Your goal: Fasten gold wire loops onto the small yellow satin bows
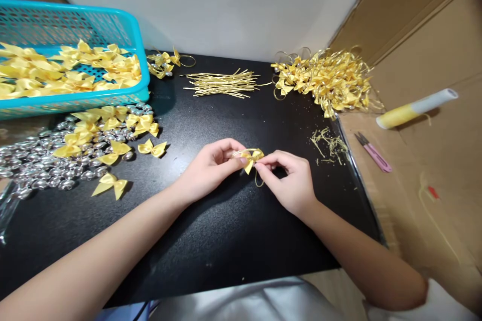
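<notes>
Over the middle of the black table, my left hand (213,165) pinches a yellow ribbon bow (249,161) between thumb and fingers. A loop of gold cord arches over the top of the bow, and a thin end curls below it. On the bow's right side, my right hand (288,175) is closed, thumb and fingertips pressed together at the gold cord (259,178). Fingers partly cover the spot where cord and bow meet, so any knot there is hidden.
A turquoise basket (142,60) of yellow bows stands at back left, with silver bells (41,165) before it. Cut gold cords (222,83) lie at the back. Finished-looking bows (327,80) are heaped back right, near cord scraps (328,144), pink snips (374,154) and a tube (416,109).
</notes>
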Demonstrator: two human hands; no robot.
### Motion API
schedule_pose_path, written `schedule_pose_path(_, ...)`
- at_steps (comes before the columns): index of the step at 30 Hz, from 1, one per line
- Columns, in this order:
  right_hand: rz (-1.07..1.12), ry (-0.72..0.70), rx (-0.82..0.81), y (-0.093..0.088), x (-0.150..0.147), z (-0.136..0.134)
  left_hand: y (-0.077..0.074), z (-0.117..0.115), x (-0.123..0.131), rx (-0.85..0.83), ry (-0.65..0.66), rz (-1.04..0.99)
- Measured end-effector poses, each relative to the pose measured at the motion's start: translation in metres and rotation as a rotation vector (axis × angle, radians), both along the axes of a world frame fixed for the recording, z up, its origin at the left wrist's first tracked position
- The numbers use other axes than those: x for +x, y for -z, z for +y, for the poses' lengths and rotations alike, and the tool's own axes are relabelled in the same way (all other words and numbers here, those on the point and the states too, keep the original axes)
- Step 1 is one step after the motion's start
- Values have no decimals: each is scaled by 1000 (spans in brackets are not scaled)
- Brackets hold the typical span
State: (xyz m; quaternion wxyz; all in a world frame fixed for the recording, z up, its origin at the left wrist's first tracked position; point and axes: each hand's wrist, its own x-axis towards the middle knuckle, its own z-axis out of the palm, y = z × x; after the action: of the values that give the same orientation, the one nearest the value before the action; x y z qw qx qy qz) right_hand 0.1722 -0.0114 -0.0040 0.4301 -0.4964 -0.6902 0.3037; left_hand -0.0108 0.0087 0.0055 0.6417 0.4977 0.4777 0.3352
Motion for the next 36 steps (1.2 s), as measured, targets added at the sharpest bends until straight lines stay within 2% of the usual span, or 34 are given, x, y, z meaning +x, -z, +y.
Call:
schedule_pose_path(6,116,-4,78,0,2,1,0,0,2,-6,-43,-91)
schedule_pose_path(11,334,10,-136,7,-5,-2,1,-2,6,39,-73,-125)
schedule_pose_path(14,388,11,-172,10,-8,-3,2,-3,6,52,-66,-90)
schedule_pose_path(19,351,29,-145,8,-7,-2,4,-4,5,72,-29,-41)
schedule_pose_path(27,158,23,-11,3,-4,-3,6,-9,5,191,-29,122)
schedule_pose_path(36,165,11,-3,5,-4,-2,5,-8,7,95,-47,12)
